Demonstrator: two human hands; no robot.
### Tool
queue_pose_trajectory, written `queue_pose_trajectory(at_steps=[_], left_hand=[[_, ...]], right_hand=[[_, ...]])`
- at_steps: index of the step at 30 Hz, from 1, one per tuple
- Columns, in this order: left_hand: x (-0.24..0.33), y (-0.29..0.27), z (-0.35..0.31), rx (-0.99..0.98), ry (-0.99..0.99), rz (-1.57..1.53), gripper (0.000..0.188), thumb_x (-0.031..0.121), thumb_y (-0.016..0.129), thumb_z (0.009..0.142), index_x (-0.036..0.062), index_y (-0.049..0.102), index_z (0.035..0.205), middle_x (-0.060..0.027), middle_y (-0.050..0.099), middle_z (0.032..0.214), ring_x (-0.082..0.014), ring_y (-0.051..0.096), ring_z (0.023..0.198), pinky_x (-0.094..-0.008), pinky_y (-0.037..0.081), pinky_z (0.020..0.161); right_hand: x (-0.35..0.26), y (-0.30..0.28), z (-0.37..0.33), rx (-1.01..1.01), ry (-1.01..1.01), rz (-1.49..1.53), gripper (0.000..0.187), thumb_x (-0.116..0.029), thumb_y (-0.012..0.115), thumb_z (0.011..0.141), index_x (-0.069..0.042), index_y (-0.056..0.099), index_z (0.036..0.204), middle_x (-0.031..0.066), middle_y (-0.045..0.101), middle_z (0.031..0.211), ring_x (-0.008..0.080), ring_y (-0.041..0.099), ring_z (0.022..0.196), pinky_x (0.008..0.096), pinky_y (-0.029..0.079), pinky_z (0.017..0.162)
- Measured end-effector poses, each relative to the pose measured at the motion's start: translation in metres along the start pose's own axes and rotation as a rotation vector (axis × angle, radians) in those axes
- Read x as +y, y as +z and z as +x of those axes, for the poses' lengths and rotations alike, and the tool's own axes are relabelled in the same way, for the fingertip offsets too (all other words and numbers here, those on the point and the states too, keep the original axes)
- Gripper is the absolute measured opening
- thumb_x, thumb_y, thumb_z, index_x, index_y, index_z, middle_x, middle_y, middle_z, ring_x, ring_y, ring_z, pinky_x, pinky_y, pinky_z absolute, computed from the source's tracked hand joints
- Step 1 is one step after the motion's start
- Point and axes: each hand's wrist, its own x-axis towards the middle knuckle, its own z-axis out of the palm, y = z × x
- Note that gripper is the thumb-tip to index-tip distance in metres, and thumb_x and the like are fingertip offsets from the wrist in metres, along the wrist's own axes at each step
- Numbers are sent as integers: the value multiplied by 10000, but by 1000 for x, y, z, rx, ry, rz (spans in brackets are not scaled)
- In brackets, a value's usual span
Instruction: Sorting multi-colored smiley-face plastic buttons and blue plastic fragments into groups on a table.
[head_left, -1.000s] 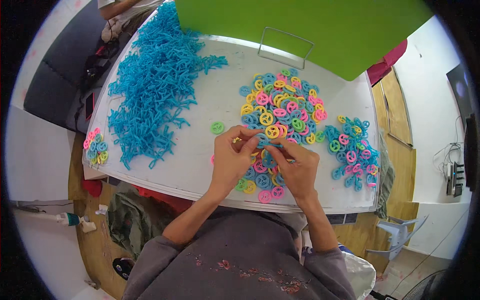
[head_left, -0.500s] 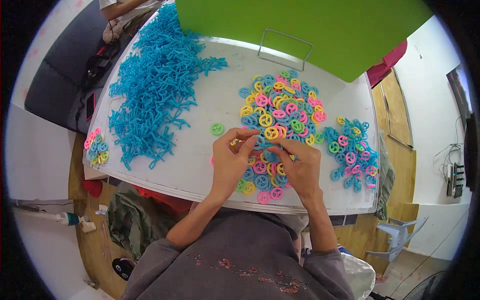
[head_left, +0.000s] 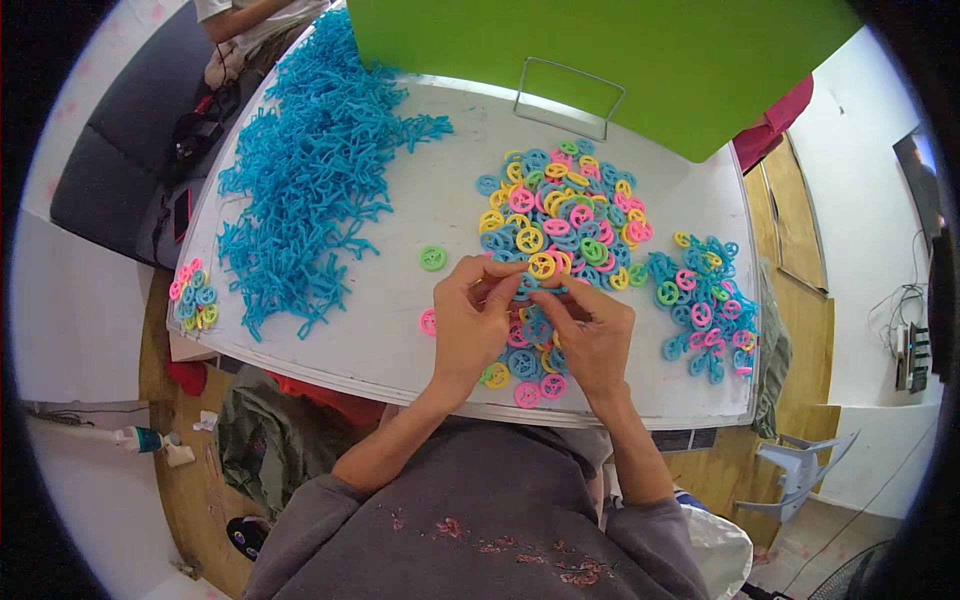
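Over the near part of a pile of small plastic spoked wheels in blue, pink, yellow and green, my two hands meet. Thumb and fingers of my left hand pinch a small blue wheel. My right hand is closed on a thin blue plastic piece, whose end lies against the wheel; the fingers partly hide both. A lone green wheel lies left of the pile, and a pink wheel shows beside my left wrist.
A large heap of blue forked plastic pieces covers the table's left. At the right edge lie blue pieces with wheels attached. Several wheels sit at the left corner. A green panel with a wire handle stands behind. Another person's arm shows far left.
My hands have drawn slightly closer together, the left shifting right and the right shifting left. The blue wheel and the thin blue piece are now pressed together at the fingertips.
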Motion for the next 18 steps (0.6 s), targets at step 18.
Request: queue_pose_trajectory(at_steps=[18], left_hand=[[-2,-6,5,-146,167,53,161,-87,505,879,-30,587,1005,-82,592,989,-158,599,979,-287,555,786]], right_hand=[[-6,-11,5,7,-178,-71,210,68,683,733,13,683,935,105,691,840,162,653,775,272,501,692]])
